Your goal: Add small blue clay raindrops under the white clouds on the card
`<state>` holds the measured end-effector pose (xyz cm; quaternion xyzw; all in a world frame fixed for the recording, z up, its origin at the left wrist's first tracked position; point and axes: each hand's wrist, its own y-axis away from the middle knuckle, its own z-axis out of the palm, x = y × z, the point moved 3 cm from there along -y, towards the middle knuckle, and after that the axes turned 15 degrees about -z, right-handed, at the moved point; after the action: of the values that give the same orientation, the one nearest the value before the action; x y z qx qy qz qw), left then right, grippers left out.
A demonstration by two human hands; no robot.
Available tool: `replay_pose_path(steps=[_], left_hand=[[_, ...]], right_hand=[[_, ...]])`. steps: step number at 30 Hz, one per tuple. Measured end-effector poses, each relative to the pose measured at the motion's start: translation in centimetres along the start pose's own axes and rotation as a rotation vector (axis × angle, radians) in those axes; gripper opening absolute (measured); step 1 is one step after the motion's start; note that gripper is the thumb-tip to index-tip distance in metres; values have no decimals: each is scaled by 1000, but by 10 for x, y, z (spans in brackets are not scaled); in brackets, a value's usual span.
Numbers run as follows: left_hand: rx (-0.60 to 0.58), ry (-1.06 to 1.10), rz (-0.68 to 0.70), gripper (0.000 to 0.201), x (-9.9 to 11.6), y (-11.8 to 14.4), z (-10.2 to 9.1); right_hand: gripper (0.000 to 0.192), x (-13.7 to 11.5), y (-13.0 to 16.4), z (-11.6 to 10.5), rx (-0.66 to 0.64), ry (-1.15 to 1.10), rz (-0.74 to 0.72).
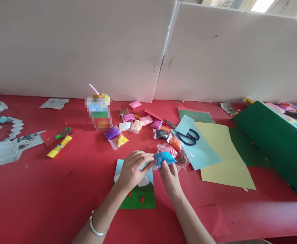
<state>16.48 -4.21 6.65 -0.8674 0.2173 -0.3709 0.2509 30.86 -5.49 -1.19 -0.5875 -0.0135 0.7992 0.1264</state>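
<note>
Head view: both hands work at a small bag of blue clay above the red table (49, 203).
The left hand (132, 169) and right hand (169, 174) pinch the blue clay bag (163, 158) between closed fingertips, over a clay picture card (138, 200); it looks like opening the bag, which calls for pulling its mouth apart.

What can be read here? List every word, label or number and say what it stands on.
No text can be read.
Cup: its label is blurred out.
Yellow strip: small marks, too small to read.
Printed paper: print too small to read.
Bag of blue clay: no lettering visible.
</note>
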Motion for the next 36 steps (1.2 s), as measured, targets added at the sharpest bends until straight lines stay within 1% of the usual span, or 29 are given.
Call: replay_pose_path(steps=[3, 5, 7, 9, 11, 13, 15, 17, 20, 22, 24, 25, 27, 30, 33, 36], left_hand=[[-43, 11, 20, 9, -1, 0, 1], [-53, 35, -52, 10, -3, 0, 0], [-66, 97, -211, 9, -7, 0, -1], [-83, 175, -400, 8, -11, 1, -2], [-126, 236, -559, 7, -14, 2, -2], [-210, 275, -653, 8, -13, 3, -1], [-327, 286, -690, 10, -11, 3, 2], [-422, 276, -700, 13, -10, 4, 3], [-521, 301, -727, 14, -13, 6, 3], [-599, 407, -753, 15, -17, 8, 2], [-659, 532, -764, 17, -20, 8, 0], [-661, 567, -760, 18, -20, 7, -2], [-603, 564, -733, 15, -18, 5, -6], [-460, 494, -680, 8, -9, 2, -9], [-369, 428, -617, 9, 1, 3, -8], [-285, 299, -538, 9, 8, 6, -6]], right_hand=[[37, 2, -4, -1, 47, -60, 30], [43, -2, -6, 1, 4, -69, 12], [45, -9, -7, 5, -122, 7, -2], [40, -16, -5, 7, -250, 176, -15], [36, -23, -4, 9, -308, 342, -84], [32, -30, -3, 10, -318, 440, -221], [30, -32, -4, 11, -345, 515, -349], [30, -32, -4, 12, -399, 589, -413], [32, -30, -3, 13, -522, 647, -420], [35, -31, -2, 14, -583, 627, -413], [38, -34, -1, 15, -608, 588, -406], [39, -36, 0, 16, -609, 573, -399], [40, -38, 0, 18, -593, 564, -391], [43, -40, -1, 19, -506, 587, -412], [43, -40, -2, 19, -433, 605, -454], [42, -40, -3, 18, -389, 635, -504]])
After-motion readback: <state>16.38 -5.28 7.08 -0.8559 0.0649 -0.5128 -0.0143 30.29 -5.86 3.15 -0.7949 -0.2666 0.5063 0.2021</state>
